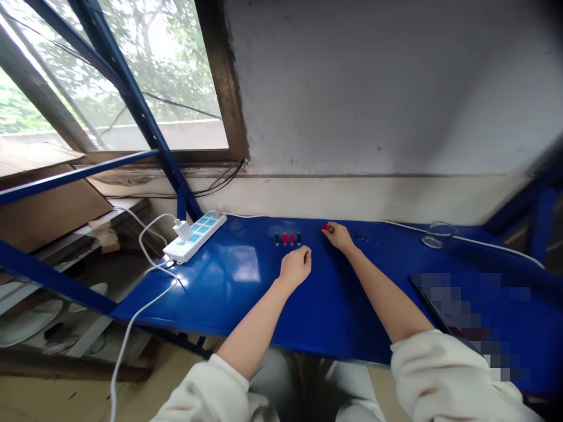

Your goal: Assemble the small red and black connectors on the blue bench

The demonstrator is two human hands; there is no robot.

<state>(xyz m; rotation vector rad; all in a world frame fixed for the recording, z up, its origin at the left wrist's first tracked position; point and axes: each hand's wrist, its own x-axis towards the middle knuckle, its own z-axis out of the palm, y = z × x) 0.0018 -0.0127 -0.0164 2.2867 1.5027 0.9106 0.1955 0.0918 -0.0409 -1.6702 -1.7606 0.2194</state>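
Note:
Near the back of the blue table [237,299], my right hand [338,236] pinches a small red piece [324,227] between thumb and fingertips. The piece's exact kind is too small to tell. My left hand [295,268] is closed, its fingers curled, just in front of a row of several small cylinders with pale metallic lower ends. Black cylinders, one on the left [277,238] and one on the right [298,238], flank a pair of red cylinders [288,238]. Whatever the left fingers hold, if anything, is hidden. Several tiny dark parts [362,237] lie right of my right hand.
A white power strip [193,237] with a plug and cable occupies the table's left end. At the back right lies a clear round object [431,241] beside a white cable [497,249]. A dark flat object [433,305], partly blurred out, lies by my right forearm. Behind rises a wall [373,105].

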